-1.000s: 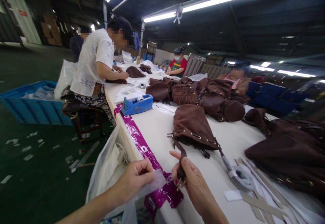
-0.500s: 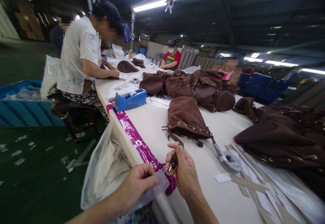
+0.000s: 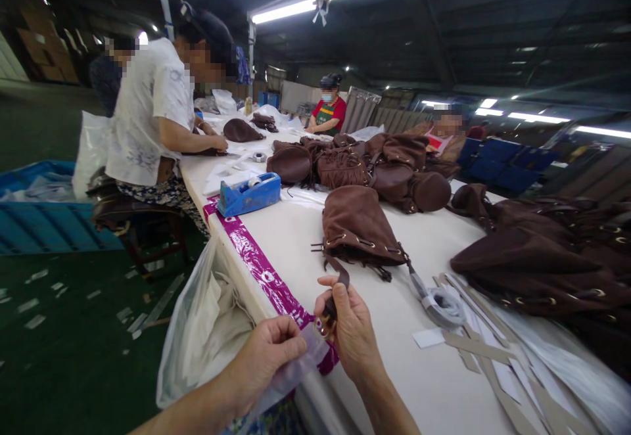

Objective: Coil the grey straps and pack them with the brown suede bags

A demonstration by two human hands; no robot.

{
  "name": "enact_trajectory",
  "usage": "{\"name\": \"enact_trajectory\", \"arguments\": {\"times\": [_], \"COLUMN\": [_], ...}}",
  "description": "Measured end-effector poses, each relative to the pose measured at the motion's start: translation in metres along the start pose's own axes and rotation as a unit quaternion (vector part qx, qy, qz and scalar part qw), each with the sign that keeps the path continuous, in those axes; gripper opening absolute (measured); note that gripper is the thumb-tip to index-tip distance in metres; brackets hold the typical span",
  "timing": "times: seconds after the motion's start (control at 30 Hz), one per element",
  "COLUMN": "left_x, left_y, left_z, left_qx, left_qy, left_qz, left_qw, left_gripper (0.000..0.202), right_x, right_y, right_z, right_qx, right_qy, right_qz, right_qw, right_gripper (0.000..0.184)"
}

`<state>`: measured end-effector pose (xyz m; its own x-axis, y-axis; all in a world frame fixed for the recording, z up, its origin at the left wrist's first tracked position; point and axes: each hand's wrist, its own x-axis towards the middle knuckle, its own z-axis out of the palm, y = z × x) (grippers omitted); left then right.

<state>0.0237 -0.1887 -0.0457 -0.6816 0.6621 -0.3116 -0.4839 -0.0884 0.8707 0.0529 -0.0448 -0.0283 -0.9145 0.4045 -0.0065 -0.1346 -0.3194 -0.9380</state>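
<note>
In my left hand (image 3: pixel 269 353), thumb and fingers pinch a translucent plastic sheet (image 3: pixel 302 364) at the table's near edge. My right hand (image 3: pixel 349 323) is closed around the dark brown strap (image 3: pixel 338 276) of a bag, with a gold metal buckle (image 3: pixel 324 324) showing at the fingers. The plastic reaches up to the buckle; whether they touch I cannot tell. Beyond the right hand lies the brown drawstring bag (image 3: pixel 359 223), its eyelets and cord towards me. Its other strap (image 3: pixel 419 285), wrapped in clear film, trails to the right.
A blue tape dispenser (image 3: pixel 250 193) stands on the purple tape (image 3: pixel 259 265) along the table edge. Brown bags (image 3: pixel 345 167) are piled behind, more (image 3: pixel 537 257) at right. Cardboard strips (image 3: pixel 486 349) lie front right. A plastic sack (image 3: pixel 190 330) hangs at left; a person (image 3: pixel 148 106) works beyond.
My right hand and the buckle have shifted slightly left, closer to the plastic sheet. The left hand keeps its pinch. The whole view has drifted a little.
</note>
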Motion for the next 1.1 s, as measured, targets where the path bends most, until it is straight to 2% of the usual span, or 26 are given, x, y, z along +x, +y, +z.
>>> {"name": "enact_trajectory", "arguments": {"times": [0.27, 0.47, 0.8, 0.97, 1.1], "left_x": [0.0, -0.003, 0.002, 0.005, 0.004], "left_y": [-0.005, -0.001, -0.008, -0.01, -0.006], "left_z": [0.015, 0.023, 0.027, 0.027, 0.028], "left_qx": [-0.08, -0.092, -0.106, -0.13, -0.134], "left_qy": [0.01, 0.009, 0.013, 0.004, 0.017], "left_qz": [0.008, 0.015, 0.035, 0.057, 0.044], "left_qw": [0.997, 0.996, 0.994, 0.99, 0.99], "left_gripper": [0.041, 0.044, 0.043, 0.043, 0.042], "right_x": [0.0, 0.001, 0.005, 0.004, 0.004], "right_y": [0.001, 0.0, 0.0, -0.003, -0.003], "right_z": [-0.001, -0.002, -0.004, -0.001, -0.001], "right_qx": [-0.031, -0.102, -0.128, -0.136, -0.16], "right_qy": [0.003, 0.037, 0.063, 0.053, 0.04], "right_qz": [-0.011, 0.001, 0.001, 0.02, 0.02], "right_qw": [0.999, 0.994, 0.99, 0.989, 0.986], "right_gripper": [0.041, 0.036, 0.035, 0.036, 0.034]}}
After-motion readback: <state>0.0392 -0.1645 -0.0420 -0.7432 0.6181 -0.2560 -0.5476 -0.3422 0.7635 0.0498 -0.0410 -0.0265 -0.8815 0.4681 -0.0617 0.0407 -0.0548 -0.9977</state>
